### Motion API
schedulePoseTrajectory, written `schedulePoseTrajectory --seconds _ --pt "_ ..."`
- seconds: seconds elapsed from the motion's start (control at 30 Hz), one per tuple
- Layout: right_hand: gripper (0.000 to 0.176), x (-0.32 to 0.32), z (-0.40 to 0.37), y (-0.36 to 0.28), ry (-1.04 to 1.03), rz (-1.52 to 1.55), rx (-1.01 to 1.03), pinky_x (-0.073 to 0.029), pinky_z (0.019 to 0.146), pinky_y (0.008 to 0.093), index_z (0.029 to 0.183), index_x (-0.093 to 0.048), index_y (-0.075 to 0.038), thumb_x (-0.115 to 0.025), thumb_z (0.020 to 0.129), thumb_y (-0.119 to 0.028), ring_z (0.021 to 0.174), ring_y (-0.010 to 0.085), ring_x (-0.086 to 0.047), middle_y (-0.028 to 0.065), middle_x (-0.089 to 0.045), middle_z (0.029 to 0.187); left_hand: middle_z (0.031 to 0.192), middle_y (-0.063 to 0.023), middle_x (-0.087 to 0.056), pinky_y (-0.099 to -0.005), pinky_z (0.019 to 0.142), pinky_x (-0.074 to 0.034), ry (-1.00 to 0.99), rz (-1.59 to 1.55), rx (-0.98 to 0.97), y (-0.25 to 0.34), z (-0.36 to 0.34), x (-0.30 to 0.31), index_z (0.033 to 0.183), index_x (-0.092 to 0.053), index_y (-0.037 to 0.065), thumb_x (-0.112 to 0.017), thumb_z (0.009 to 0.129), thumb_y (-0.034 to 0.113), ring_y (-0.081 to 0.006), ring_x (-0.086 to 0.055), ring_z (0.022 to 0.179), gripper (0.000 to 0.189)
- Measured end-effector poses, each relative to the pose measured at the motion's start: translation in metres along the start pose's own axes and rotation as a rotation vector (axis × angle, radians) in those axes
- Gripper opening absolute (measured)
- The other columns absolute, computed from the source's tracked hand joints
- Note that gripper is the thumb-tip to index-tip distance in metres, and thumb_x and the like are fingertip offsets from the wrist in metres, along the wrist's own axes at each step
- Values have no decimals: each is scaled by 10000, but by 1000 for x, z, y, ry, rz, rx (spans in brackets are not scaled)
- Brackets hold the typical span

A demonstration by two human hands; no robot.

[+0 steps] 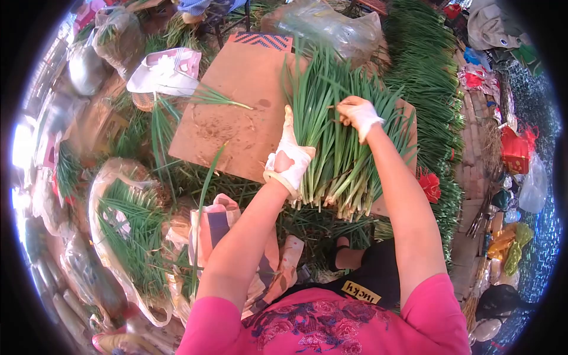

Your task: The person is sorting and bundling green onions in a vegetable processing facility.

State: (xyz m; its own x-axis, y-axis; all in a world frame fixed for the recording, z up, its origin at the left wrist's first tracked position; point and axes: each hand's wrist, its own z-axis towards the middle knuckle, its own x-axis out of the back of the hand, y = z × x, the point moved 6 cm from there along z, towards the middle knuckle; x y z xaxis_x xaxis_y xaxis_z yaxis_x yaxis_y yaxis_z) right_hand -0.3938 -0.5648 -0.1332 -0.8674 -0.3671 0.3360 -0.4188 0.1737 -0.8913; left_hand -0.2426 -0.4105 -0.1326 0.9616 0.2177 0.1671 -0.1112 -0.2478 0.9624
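A thick pile of long green stalks with pale ends (pixel 340 142) lies on a brown board (pixel 236 83), leaves pointing away from me. My left hand (pixel 290 157), in a white covering with bare skin showing, rests along the pile's left side, its thumb stretched upward and the other fingers mostly hidden. Over the right part of the pile is my right hand (pixel 358 115), similarly covered, fingertips bare and pinched together; what they hold, if anything, is too small to make out. A few loose stalks (pixel 228 99) lie on the board to the left.
A long row of green stalks (pixel 420 77) runs along the right. At the lower left stands an open bag of greens (pixel 133 231). A white cloth item (pixel 165 71) sits left of the board, and clear plastic (pixel 337 29) lies beyond it. A person's hand shows at the top.
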Motion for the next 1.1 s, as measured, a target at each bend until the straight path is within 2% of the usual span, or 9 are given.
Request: schedulePoseTrajectory --seconds 0.1,0.13,0.23,0.33,0.53,0.63,0.8,1.03,1.1 --pt "173 30 -22 -1 111 159 32 -335 436 182 920 -632 -56 -657 813 -189 514 61 -532 47 -658 734 860 -11 -589 -195 573 -395 2 -335 -22 -20 15 3 1486 -48 140 -528 685 -67 -81 -457 595 957" --pt "164 43 -29 -1 170 167 56 -338 433 179 921 -631 -58 -651 819 -185 517 62 -539 54 -666 748 1086 -51 -576 -179 667 -428 57 -425 -80 -9 10 7 1480 -101 109 -513 668 -102 -83 -514 746 935" --pt "141 75 -44 -14 310 281 187 -342 424 170 904 -627 -56 -627 837 -180 519 65 -548 61 -677 773 1249 -77 -505 -188 765 -430 -30 -514 -142 -16 17 6 1476 -105 94 -517 665 -98 -104 -527 878 929" --pt "174 64 -63 -43 228 228 192 -341 417 167 955 -594 -40 -591 851 -179 519 69 -550 77 -683 803 1196 -65 -541 -266 870 -435 7 -623 -156 -13 11 4 1415 -301 77 -529 673 -96 -158 -554 978 795" --pt "189 -10 -71 -43 -183 -80 103 -454 529 258 952 -569 1 -565 839 -151 692 138 -631 95 -655 794 1138 -61 -572 -274 835 -458 -65 -824 -119 -1 1 7 1383 -349 66 -526 690 -98 -152 -565 956 733" --pt "227 -28 -72 -39 -139 -700 99 -493 678 363 962 -617 -55 -539 812 -207 750 250 -645 125 -669 852 1111 -58 -580 -277 831 -461 47 -852 -50 -5 0 12 1371 -362 71 -508 707 -100 -144 -570 927 701" --pt "276 -45 -55 -41 -67 -1053 268 -482 797 403 1015 -627 -86 -537 808 -245 914 331 -610 157 -647 986 958 -84 -624 -292 683 -518 138 -861 -130 -29 16 16 1330 -391 96 -511 746 -83 -155 -604 745 623" --pt "466 -57 -31 -33 -122 -783 40 -464 866 376 1129 -602 -74 -669 730 -306 946 303 -621 142 -652 1046 969 -66 -623 -266 717 -509 94 -918 -150 -18 15 14 1309 -420 80 -531 757 -67 -137 -603 761 583" --pt "381 -55 -14 -5 -185 -456 -38 -467 668 310 1035 -613 -40 -708 732 -251 715 199 -590 85 -647 840 970 -58 -623 -259 723 -505 97 -902 -143 -20 17 14 1313 -421 74 -530 754 -70 -132 -601 772 588"
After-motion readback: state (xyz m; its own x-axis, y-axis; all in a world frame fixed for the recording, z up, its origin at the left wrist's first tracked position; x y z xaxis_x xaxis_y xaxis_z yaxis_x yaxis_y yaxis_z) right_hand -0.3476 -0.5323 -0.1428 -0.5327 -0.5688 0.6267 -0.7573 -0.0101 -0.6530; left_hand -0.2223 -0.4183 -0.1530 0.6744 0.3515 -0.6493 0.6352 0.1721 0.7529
